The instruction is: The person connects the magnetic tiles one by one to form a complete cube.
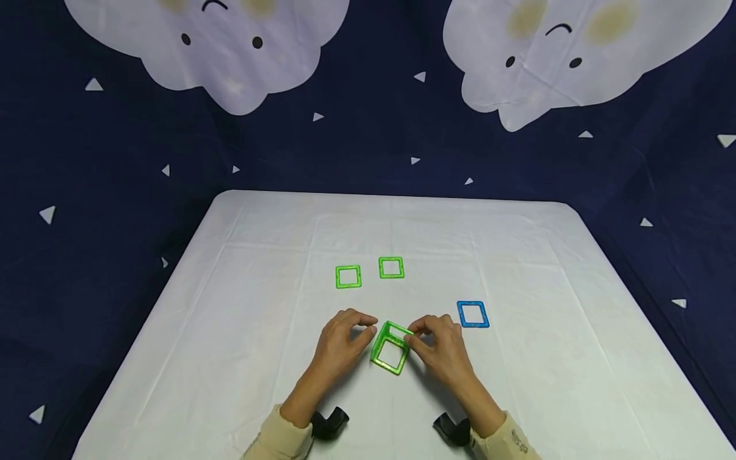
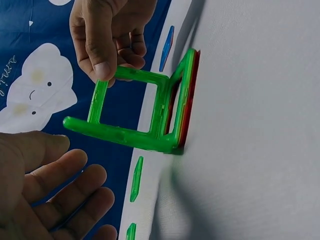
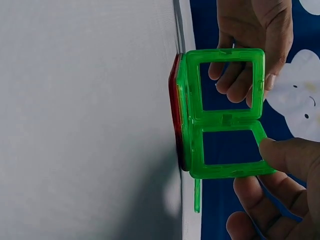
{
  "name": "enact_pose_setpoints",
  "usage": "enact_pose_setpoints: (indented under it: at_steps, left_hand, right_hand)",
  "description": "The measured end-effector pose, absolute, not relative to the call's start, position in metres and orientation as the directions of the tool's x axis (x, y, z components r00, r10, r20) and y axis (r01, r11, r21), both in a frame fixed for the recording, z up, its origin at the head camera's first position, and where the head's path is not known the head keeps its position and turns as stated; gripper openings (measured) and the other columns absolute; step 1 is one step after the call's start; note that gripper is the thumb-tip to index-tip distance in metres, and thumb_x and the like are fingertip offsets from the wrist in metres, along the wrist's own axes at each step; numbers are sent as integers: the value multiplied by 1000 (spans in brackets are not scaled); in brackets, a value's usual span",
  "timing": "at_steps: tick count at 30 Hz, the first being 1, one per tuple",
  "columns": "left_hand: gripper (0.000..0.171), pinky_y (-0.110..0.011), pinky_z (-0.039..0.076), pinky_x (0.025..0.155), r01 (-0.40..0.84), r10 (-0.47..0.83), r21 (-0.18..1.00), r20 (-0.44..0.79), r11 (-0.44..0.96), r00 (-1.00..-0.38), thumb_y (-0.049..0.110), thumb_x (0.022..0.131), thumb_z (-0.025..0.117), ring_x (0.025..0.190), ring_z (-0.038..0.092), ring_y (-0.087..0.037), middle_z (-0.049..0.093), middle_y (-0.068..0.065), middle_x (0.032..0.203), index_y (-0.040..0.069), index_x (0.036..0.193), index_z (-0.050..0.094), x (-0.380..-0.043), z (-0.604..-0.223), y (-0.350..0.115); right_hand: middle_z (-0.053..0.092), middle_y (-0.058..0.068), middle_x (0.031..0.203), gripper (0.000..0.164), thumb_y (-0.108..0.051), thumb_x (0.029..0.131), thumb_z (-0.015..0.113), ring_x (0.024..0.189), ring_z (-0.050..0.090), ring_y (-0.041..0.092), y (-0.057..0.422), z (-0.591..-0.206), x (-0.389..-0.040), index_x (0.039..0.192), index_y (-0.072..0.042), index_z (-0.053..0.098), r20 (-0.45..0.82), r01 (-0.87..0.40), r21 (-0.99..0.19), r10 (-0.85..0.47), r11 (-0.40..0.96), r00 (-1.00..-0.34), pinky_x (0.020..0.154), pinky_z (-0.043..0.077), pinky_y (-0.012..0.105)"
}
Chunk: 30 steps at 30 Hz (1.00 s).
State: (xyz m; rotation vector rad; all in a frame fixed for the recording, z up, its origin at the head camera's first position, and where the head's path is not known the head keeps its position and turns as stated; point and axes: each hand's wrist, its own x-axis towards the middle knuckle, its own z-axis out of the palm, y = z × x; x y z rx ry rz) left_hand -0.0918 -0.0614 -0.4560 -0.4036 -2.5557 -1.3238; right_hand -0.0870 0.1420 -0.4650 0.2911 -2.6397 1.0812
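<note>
In the head view, a small structure of joined green square magnetic tiles point(image 1: 384, 366) is between the hands. The right hand point(image 1: 443, 348) pinches one green tile at its edge between thumb and fingers. Beside the structure, the left hand point(image 1: 339, 342) has its fingers apart; in the left wrist view its thumb and fingers point(image 2: 77, 159) are near a green corner without a visible grip. Two green tiles meet at an angle in the right wrist view, and a red tile point(image 3: 175, 112) lies flat against the green one at the structure's end.
Two loose green tiles point(image 1: 348, 285) point(image 1: 391, 276) lie farther back on the white table point(image 1: 259, 306). A blue tile point(image 1: 485, 314) lies to the right, beyond the right hand. Dark blue cloth point(image 1: 368, 147) with clouds and triangles surrounds the table's back and sides.
</note>
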Motion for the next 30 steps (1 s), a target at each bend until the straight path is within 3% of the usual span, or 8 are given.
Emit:
enact_pose_setpoints:
  at_steps: [20,30]
  left_hand:
    - [16,-35,47,86,291,241,833,196,470,-950,18,87,65,97,62,-15,70,3,95,15,101,72,-109,-458,-55]
    - [16,-35,46,87,281,289,860,165,425,-943,21,90,63,98,61,-15,71,5,97,15,102,72,-112,-460,-52]
  right_hand:
    - [64,-8,73,13,-14,74,78,74,46,9,146,-461,-99,82,-19,69,287,-273,-640,-106,719,-952,73,29,29]
    - [65,-8,74,12,-15,74,78,74,50,14,148,-462,-104,83,-17,70,321,-323,-626,-143,710,-936,72,29,29]
